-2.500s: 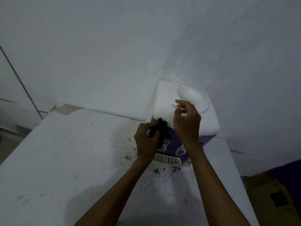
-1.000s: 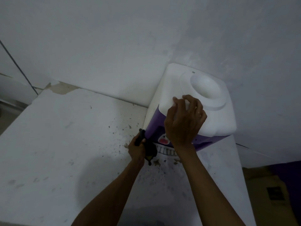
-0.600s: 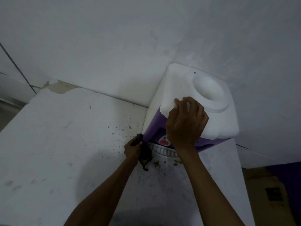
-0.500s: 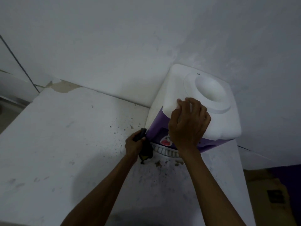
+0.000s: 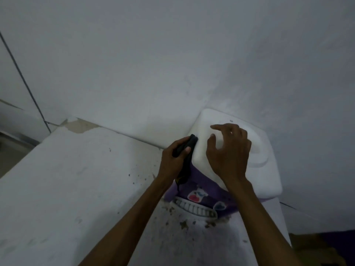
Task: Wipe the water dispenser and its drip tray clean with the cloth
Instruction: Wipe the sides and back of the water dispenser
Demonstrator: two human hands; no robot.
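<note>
A small water dispenser (image 5: 269,169) with a white top and a purple front stands in the wall corner on a white counter. Its white slotted drip tray (image 5: 196,208) juts out at the base. My left hand (image 5: 172,162) grips a dark cloth (image 5: 187,148) and presses it against the upper left side of the dispenser, a tail of cloth hanging down. My right hand (image 5: 228,152) rests on the white top with fingers spread, covering part of the round bottle well.
The white counter (image 5: 67,189) carries dark crumbs and stains (image 5: 182,223) around the drip tray. White walls (image 5: 153,64) meet behind the dispenser. A brown box (image 5: 317,250) lies on the floor at lower right, past the counter edge.
My left hand with the cloth has risen from the dispenser's base beside the drip tray to its upper left side. My right hand has opened its fingers on the top.
</note>
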